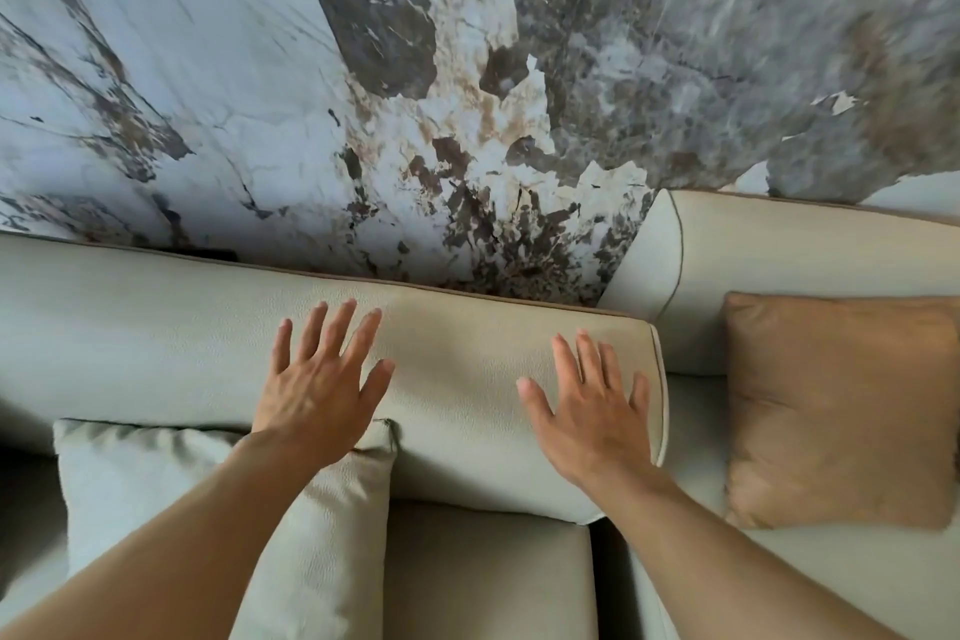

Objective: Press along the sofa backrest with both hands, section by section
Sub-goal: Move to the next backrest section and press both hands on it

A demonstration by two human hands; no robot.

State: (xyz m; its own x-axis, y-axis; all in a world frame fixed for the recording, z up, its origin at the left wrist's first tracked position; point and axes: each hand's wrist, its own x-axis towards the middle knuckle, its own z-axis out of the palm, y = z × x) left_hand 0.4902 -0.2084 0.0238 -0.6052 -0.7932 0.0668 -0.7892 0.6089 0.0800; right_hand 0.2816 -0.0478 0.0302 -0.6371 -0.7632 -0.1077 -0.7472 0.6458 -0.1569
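Pushing flat with fingers spread wide, the left hand and the right hand lay side by side on the pale sofa backrest across the middle of the frame, probably to squash one whole part together.

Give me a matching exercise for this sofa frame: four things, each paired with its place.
Things:
1. left hand
2. right hand
3. brown cushion
4. pale cushion

Places:
A. under the left forearm
B. near the backrest section's right end
C. against the neighbouring backrest section
D. flat on the backrest, left of the other hand

Pairs: 1-D, 2-B, 3-C, 4-A
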